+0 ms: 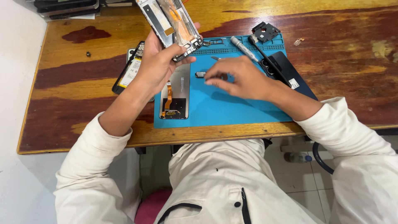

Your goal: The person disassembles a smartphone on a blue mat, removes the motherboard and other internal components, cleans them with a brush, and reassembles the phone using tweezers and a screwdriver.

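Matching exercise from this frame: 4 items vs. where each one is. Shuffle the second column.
1. phone frame
2. screen panel
3. screwdriver
4. small black part

a. flat on the blue mat, left edge
b. beside the right hand fingertips
c. raised in the left hand
d. at the mat's top, by the tray slots

Pairs: 1-c, 2-a, 3-d, 4-b

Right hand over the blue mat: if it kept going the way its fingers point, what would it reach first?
The right hand points left across the blue rubber work mat. It would probably first meet the small dark rectangular part just beyond its fingertips, though height above the mat is unclear.
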